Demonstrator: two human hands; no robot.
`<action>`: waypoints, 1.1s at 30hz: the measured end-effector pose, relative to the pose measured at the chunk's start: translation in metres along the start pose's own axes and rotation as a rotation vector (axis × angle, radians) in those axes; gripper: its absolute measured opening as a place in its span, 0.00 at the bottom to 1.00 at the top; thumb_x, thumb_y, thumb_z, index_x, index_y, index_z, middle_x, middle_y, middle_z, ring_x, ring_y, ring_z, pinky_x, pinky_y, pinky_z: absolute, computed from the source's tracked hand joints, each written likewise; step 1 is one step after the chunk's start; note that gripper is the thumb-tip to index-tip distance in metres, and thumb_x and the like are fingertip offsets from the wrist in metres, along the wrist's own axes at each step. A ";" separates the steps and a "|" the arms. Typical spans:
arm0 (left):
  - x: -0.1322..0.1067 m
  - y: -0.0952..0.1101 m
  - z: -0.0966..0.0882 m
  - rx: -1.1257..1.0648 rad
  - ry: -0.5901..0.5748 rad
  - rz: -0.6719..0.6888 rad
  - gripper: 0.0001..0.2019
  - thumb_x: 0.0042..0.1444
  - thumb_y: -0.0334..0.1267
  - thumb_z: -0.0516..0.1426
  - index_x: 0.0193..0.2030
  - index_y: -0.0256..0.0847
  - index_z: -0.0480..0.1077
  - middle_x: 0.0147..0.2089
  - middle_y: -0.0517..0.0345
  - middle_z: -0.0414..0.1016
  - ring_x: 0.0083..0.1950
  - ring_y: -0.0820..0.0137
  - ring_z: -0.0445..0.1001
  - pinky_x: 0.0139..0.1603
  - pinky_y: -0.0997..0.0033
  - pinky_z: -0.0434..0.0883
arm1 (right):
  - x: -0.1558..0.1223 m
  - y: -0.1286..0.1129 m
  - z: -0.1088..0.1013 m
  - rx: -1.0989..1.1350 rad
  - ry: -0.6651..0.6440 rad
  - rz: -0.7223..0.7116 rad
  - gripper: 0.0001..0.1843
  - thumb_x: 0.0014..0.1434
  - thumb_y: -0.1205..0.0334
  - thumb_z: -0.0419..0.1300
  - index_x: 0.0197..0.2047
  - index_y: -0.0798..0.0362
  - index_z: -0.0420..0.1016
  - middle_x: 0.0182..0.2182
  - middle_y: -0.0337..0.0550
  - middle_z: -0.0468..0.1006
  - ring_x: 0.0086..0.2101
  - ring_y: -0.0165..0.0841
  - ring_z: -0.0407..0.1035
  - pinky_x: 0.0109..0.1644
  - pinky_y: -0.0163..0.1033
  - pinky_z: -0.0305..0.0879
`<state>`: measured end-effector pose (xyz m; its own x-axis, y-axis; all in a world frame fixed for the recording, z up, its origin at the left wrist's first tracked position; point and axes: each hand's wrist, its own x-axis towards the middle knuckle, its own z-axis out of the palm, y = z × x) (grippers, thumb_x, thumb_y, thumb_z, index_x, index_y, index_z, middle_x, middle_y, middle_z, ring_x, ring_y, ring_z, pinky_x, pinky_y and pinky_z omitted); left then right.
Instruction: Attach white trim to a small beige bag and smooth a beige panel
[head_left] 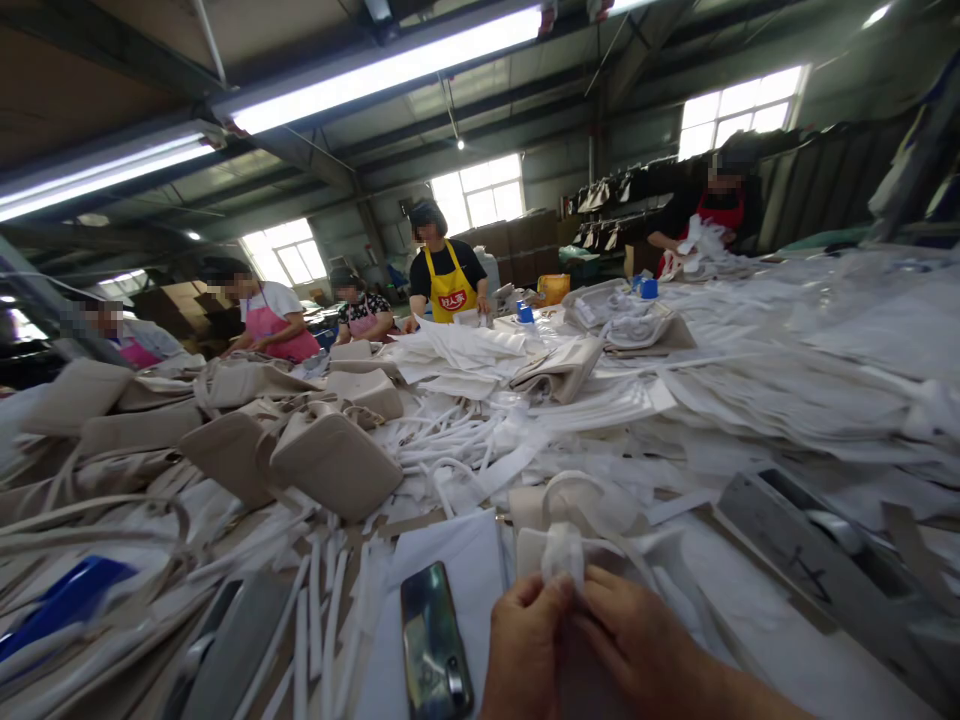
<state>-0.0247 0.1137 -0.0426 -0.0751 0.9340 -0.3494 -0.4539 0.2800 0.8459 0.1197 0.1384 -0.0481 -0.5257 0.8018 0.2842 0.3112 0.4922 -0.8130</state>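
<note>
My left hand [525,635] and my right hand [637,630] meet low in the head view, fingers pinched together. Between their fingertips is a piece of soft white wrapping [562,552]. It lies against a beige bag [529,548], whose curved handle [574,480] arches up just beyond my fingers. The bag's lower part is hidden by my hands. Left of my left hand, a phone [436,640] rests on white paper sheets [480,555].
Beige bags [337,460] pile up on the left. White strips [322,610] lie in front of them. Grey tape-dispenser-like objects [810,560] [232,640] flank my hands. White sheets [795,400] cover the right. Across the table stand several people, one in a yellow apron [448,280].
</note>
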 end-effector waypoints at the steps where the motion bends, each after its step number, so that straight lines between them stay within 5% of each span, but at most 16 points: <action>1: 0.001 -0.003 -0.002 0.056 -0.006 0.005 0.23 0.43 0.52 0.70 0.38 0.33 0.79 0.26 0.57 0.73 0.29 0.69 0.69 0.36 0.70 0.69 | 0.002 0.000 -0.004 0.120 -0.056 0.099 0.13 0.64 0.56 0.55 0.32 0.53 0.73 0.32 0.45 0.75 0.35 0.36 0.68 0.39 0.39 0.65; 4: 0.003 -0.014 -0.007 0.333 0.026 0.098 0.20 0.48 0.52 0.66 0.37 0.34 0.80 0.29 0.56 0.75 0.33 0.67 0.70 0.37 0.71 0.68 | 0.012 0.001 -0.012 0.576 -0.105 0.589 0.23 0.59 0.41 0.57 0.27 0.53 0.68 0.20 0.35 0.63 0.21 0.28 0.56 0.23 0.32 0.51; 6: 0.002 -0.020 -0.007 0.532 0.072 0.199 0.16 0.52 0.49 0.63 0.33 0.35 0.80 0.28 0.58 0.73 0.33 0.68 0.68 0.34 0.72 0.65 | 0.018 0.002 -0.011 0.822 -0.056 0.802 0.23 0.55 0.40 0.61 0.29 0.53 0.68 0.19 0.32 0.60 0.19 0.24 0.52 0.20 0.30 0.44; 10: -0.001 -0.008 -0.012 0.887 0.004 0.469 0.07 0.53 0.37 0.61 0.28 0.39 0.78 0.28 0.59 0.69 0.31 0.70 0.67 0.32 0.72 0.61 | 0.023 0.004 -0.004 0.931 -0.003 0.822 0.22 0.47 0.46 0.68 0.33 0.56 0.70 0.23 0.36 0.68 0.22 0.24 0.58 0.22 0.29 0.46; 16: 0.013 0.032 -0.028 0.994 0.044 0.705 0.10 0.56 0.35 0.59 0.45 0.41 0.74 0.41 0.54 0.72 0.41 0.66 0.71 0.40 0.70 0.69 | 0.020 -0.001 -0.006 0.801 -0.017 0.798 0.25 0.47 0.41 0.67 0.29 0.55 0.68 0.20 0.34 0.63 0.20 0.23 0.51 0.22 0.32 0.37; 20: 0.033 0.022 -0.025 0.944 0.219 0.614 0.12 0.54 0.41 0.64 0.40 0.40 0.68 0.36 0.59 0.71 0.36 0.68 0.71 0.37 0.71 0.68 | 0.023 -0.005 -0.009 0.780 -0.041 0.843 0.26 0.44 0.39 0.68 0.30 0.55 0.69 0.19 0.33 0.63 0.20 0.23 0.50 0.22 0.32 0.36; 25: 0.040 0.009 -0.023 1.104 0.176 0.569 0.11 0.62 0.43 0.55 0.33 0.41 0.71 0.31 0.59 0.73 0.34 0.68 0.71 0.37 0.70 0.63 | 0.028 -0.007 -0.011 0.906 -0.009 0.875 0.28 0.41 0.41 0.71 0.31 0.55 0.69 0.20 0.33 0.64 0.20 0.23 0.52 0.21 0.30 0.36; 33: 0.043 0.010 -0.036 1.381 0.227 0.255 0.14 0.63 0.45 0.53 0.36 0.42 0.77 0.35 0.53 0.81 0.37 0.65 0.76 0.35 0.70 0.61 | 0.032 -0.006 0.013 1.082 0.117 0.904 0.28 0.39 0.44 0.73 0.34 0.57 0.72 0.21 0.32 0.64 0.19 0.21 0.50 0.19 0.29 0.36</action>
<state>-0.0641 0.1486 -0.0639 -0.2200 0.9727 -0.0740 0.8007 0.2234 0.5559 0.0907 0.1573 -0.0406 -0.3909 0.7453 -0.5401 -0.2797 -0.6552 -0.7018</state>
